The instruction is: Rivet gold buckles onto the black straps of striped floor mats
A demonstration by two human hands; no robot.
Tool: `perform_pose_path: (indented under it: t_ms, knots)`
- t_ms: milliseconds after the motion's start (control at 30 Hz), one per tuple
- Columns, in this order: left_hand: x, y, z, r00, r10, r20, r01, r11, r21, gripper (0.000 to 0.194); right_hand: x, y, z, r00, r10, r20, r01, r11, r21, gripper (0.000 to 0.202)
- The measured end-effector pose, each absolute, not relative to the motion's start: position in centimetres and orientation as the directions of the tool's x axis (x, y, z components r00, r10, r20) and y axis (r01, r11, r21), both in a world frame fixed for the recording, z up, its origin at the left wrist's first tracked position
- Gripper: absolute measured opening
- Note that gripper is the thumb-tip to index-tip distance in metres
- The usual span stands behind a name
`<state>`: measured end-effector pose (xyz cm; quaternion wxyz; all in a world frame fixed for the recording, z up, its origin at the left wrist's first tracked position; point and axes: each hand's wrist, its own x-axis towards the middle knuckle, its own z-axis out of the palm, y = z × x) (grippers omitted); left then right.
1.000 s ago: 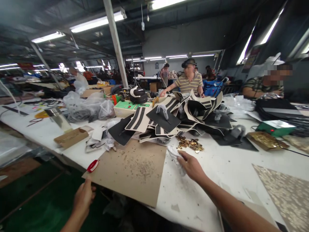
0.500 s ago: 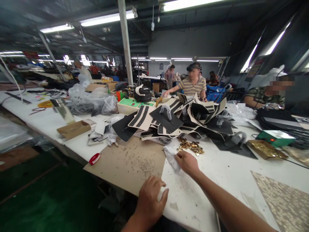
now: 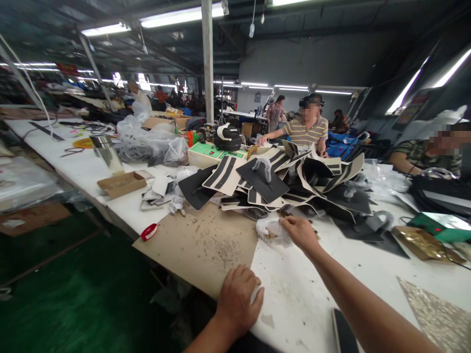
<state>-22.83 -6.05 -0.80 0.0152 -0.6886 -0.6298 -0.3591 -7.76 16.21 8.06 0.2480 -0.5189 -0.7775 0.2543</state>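
My right hand [image 3: 300,231] pinches the edge of a white, translucent plastic bag [image 3: 271,232], which lies over part of the small gold metal pieces [image 3: 285,214]. Near the front edge of the table, my left hand [image 3: 241,296] is curled around something whitish, mostly hidden by the fingers. Beneath and beyond it is a brown board [image 3: 176,240] scattered with small dark bits. Black and cream flat pieces [image 3: 263,181] are heaped behind my right hand.
A red tape roll [image 3: 149,232] sits on the board's left corner. Farther left are a cardboard tray [image 3: 123,185] and a bottle [image 3: 107,155]. A green box [image 3: 439,226] stands at right. A dark phone-like object [image 3: 344,331] lies near my right forearm. People sit across the table.
My right hand has moved the bag up and over the gold pieces, covering many of them. The view has shifted left, and the dark phone-like object now shows more. My left hand keeps its curled pose.
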Motion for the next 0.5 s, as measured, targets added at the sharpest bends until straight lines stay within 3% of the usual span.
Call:
perform_pose_path:
  t_ms: [500]
  knots:
    - [-22.7, -6.0, -1.2, -0.030, 0.862, 0.506, 0.895, -0.202, 0.397, 0.010, -7.4, 16.3, 13.8, -0.178, 0.923, 0.343, 0.402, 0.386, -0.831, 0.046]
